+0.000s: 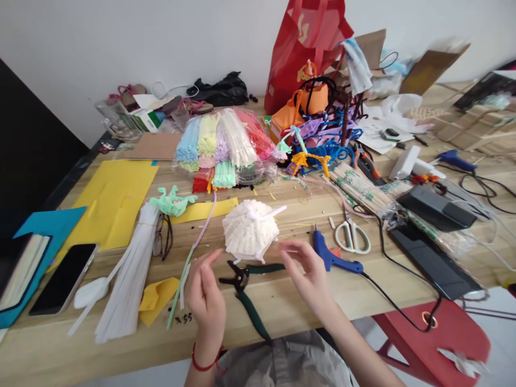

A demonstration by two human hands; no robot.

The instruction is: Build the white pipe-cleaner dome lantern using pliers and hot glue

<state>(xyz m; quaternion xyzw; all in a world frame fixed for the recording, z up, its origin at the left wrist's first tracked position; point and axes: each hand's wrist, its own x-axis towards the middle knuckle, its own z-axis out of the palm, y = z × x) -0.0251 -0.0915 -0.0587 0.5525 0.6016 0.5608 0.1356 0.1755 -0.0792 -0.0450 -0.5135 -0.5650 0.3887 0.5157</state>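
My left hand [207, 293] hovers over the front of the table, its fingers loosely curved and nothing held in them. Across from it, my right hand [304, 269] is also empty, fingers bent and apart. Between and just beyond them sits a white fluffy dome-shaped piece [250, 228] with a stem sticking out to the right. Dark green-handled wire cutters [242, 279] lie spread in front of it; the right fingertips are close to one handle. A pink and green pipe cleaner [195, 250] lies beside my left hand. The blue glue gun [332, 255] rests right of my right hand.
White-handled scissors [352, 236] lie right of the glue gun, whose cord runs over the table edge. A bundle of white strips [129, 285] and a phone [64, 277] are at left. Bagged pipe cleaners [226, 140] and a red bag [306, 54] stand behind. A red stool [439, 338] is below right.
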